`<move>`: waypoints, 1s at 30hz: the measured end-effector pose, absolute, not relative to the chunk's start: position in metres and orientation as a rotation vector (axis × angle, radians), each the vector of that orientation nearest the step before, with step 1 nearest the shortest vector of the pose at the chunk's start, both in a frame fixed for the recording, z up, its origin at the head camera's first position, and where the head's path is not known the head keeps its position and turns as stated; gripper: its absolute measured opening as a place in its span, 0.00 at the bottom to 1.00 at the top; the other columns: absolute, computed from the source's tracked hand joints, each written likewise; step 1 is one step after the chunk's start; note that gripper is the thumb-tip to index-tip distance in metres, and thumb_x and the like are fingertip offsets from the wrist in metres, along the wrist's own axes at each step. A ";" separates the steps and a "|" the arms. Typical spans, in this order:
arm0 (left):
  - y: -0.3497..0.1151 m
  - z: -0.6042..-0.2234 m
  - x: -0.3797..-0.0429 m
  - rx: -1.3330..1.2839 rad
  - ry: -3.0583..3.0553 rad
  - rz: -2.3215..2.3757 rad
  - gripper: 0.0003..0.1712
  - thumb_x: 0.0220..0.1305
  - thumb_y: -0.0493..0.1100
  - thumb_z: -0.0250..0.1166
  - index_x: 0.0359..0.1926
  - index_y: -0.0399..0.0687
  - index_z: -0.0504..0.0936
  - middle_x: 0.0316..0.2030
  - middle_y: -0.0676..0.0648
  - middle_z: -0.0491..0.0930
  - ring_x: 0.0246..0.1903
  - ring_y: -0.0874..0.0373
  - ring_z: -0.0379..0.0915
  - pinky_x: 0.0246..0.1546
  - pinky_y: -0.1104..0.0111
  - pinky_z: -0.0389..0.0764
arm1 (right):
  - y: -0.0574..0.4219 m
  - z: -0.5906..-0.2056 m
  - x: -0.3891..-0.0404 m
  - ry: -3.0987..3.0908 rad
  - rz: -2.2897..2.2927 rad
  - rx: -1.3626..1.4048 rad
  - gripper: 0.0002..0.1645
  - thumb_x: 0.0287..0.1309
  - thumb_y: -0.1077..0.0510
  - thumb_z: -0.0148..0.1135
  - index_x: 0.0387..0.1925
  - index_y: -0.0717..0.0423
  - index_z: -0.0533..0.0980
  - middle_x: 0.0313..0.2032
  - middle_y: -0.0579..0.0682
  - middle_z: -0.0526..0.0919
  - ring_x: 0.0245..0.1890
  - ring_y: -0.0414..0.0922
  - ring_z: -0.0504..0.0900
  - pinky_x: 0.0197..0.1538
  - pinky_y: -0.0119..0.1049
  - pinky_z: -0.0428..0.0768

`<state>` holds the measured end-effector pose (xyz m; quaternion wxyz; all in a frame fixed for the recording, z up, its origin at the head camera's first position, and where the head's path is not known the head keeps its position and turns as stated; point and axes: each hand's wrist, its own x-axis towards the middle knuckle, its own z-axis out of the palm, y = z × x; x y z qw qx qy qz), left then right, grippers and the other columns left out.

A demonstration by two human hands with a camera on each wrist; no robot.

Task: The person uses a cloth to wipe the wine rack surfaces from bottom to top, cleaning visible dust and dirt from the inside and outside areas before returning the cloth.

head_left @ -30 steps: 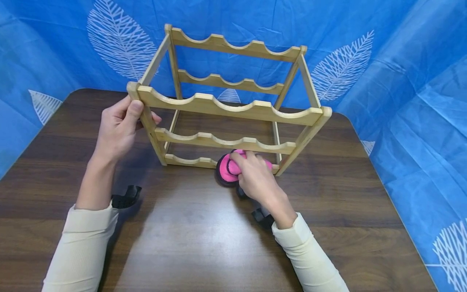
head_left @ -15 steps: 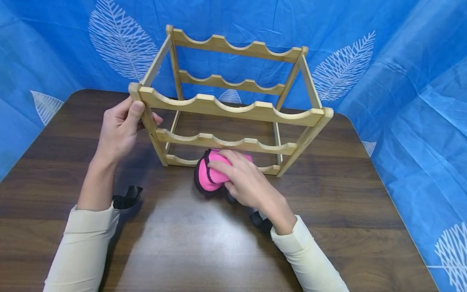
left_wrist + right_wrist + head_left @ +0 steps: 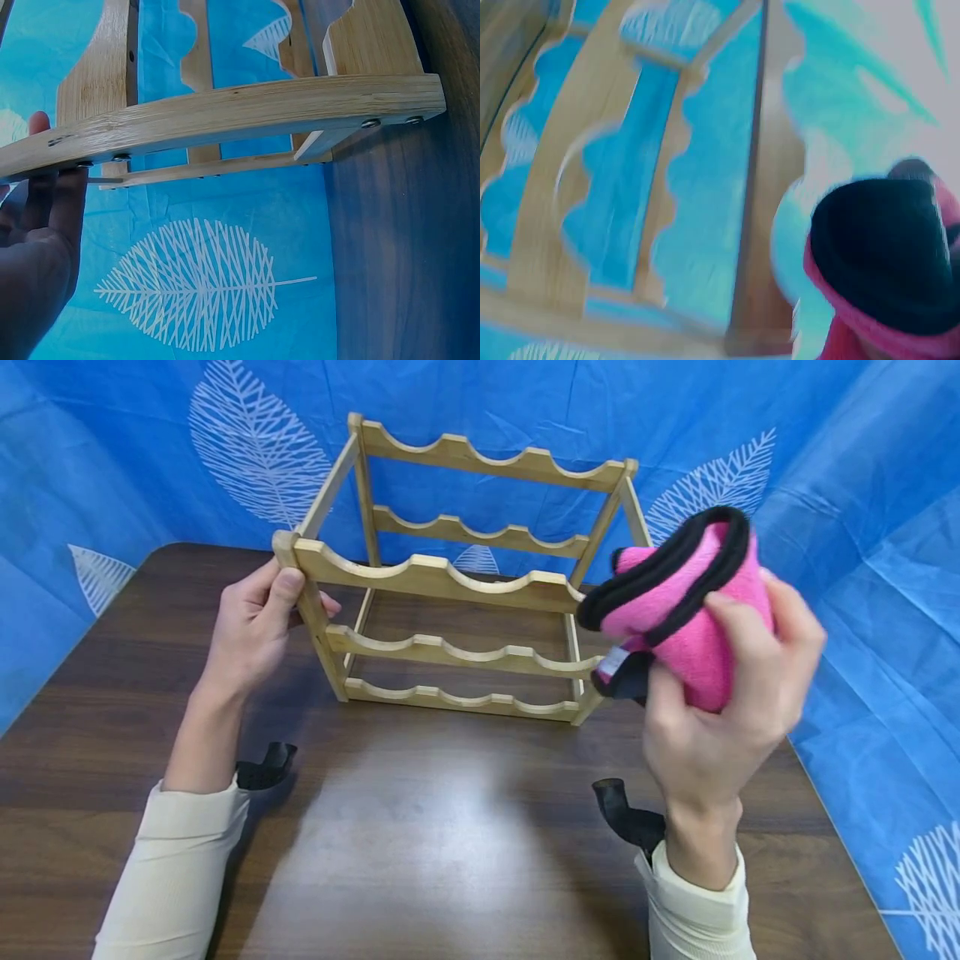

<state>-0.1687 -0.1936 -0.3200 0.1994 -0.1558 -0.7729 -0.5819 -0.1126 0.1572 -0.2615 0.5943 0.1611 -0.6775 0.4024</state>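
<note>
A wooden bottle rack [image 3: 442, 577] with scalloped rails stands upright on the table. My left hand [image 3: 255, 618] grips its front left post near the top, thumb in front and fingers behind; the left wrist view shows fingers [image 3: 64, 202] at that post [image 3: 225, 112]. Raised off the table in front of the rack's right side, my right hand [image 3: 735, 693] holds a folded pink cloth [image 3: 697, 602] with black edging and a small pale label. The cloth hides the rack's upper front right corner. In the blurred right wrist view the cloth [image 3: 885, 255] fills the lower right.
The dark wood table [image 3: 420, 843] runs beneath the rack and both arms. Behind and beside it hangs a blue curtain [image 3: 847, 568] with white leaf prints. Black wrist mounts [image 3: 266, 766] sit at both cuffs.
My right hand has lifted the pink cloth away from the rack's bottom front rail, up and to the right. My left hand keeps its grip on the post, and the rack stands in place.
</note>
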 end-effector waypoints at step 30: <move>-0.194 -0.320 -0.168 -0.434 -2.130 -1.681 0.17 0.78 0.43 0.49 0.54 0.44 0.82 0.30 0.47 0.84 0.35 0.57 0.82 0.43 0.74 0.81 | 0.201 -0.273 -0.119 -2.431 0.782 0.083 0.43 0.66 0.49 0.61 0.76 0.35 0.53 0.65 0.59 0.66 0.50 0.56 0.72 0.44 0.67 0.77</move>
